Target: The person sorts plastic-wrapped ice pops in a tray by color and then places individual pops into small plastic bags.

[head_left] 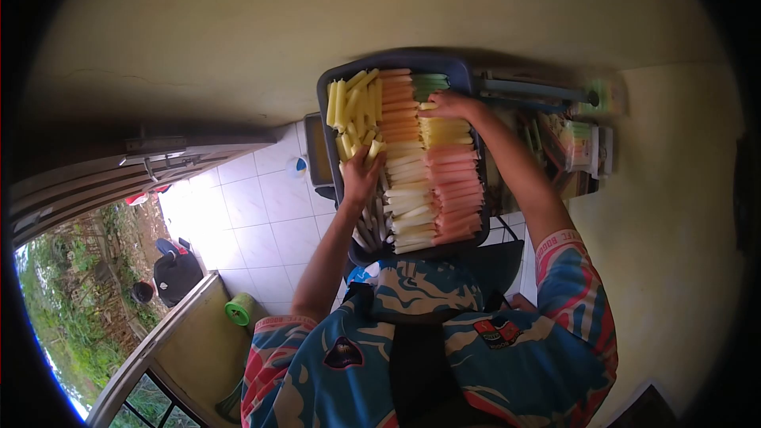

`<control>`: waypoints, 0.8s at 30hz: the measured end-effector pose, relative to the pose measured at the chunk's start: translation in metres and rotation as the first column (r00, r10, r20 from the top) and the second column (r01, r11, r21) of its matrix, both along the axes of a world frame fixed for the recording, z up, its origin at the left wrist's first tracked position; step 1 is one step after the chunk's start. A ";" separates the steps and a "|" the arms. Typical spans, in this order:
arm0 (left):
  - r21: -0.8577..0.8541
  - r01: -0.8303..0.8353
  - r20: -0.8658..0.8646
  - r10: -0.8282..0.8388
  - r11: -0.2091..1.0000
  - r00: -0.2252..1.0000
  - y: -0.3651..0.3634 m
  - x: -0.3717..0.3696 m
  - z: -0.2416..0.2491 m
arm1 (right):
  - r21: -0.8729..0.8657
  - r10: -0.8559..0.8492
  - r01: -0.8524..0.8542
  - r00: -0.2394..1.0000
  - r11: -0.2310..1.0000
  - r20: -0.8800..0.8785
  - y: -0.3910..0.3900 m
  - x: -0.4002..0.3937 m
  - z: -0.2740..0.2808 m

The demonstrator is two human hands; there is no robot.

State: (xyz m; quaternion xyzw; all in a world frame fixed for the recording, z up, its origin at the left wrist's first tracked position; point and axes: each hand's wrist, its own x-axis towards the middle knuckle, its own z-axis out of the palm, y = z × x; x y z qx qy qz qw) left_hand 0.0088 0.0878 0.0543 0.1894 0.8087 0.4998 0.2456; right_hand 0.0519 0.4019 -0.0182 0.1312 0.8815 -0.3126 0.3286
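Note:
A dark, deep tray point(323, 103) in front of me is full of slim, plastic-wrapped sticks that look like ice pops. Rows of orange point(399, 103), green point(430, 82), pink point(457, 190) and cream-white sticks point(410, 198) lie stacked across it. At its far left is a loose, jumbled pile of yellow sticks point(361, 103). My left hand point(362, 174) is closed around a yellow stick point(376, 148) at the near edge of that pile. Over the right-hand yellow row, my right hand point(450, 104) pinches another yellow stick point(429, 106).
Right of the tray stands a shelf or rack point(535, 93) with packs of pastel sticks point(579, 143). A second container point(319, 154) sits behind the tray's left side. White tiled floor point(269, 198) leads left to an open doorway, with a green bin point(239, 309) nearby.

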 end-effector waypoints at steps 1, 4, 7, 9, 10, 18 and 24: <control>0.016 0.000 -0.015 0.001 1.000 1.000 0.001 -0.001 -0.001 | 0.008 0.008 -0.009 1.000 1.000 0.017 0.000 0.000 -0.002; -0.015 -0.003 0.023 0.004 1.000 1.000 0.000 -0.007 -0.003 | -0.050 0.057 -0.049 0.983 0.998 0.175 0.004 -0.007 0.016; -0.039 0.009 0.011 -0.009 0.999 1.000 -0.002 -0.012 0.001 | -0.062 0.107 -0.094 0.961 0.994 0.255 0.000 -0.012 0.028; -0.044 0.010 -0.007 -0.010 0.999 1.000 -0.005 -0.014 0.000 | -0.063 0.100 -0.088 0.971 0.994 0.216 0.001 -0.009 0.026; -0.047 0.007 -0.004 -0.007 0.999 1.000 -0.006 -0.014 -0.005 | -0.063 0.096 -0.085 0.976 0.994 0.196 0.002 -0.008 0.025; -0.040 -0.021 0.012 0.021 0.999 1.000 -0.013 -0.015 -0.008 | -0.109 0.186 -0.157 0.920 0.981 0.346 0.006 -0.028 0.014; -0.077 0.001 0.006 0.000 0.997 1.000 -0.017 -0.018 -0.006 | -0.122 0.192 -0.160 0.928 0.980 0.320 0.014 -0.024 0.009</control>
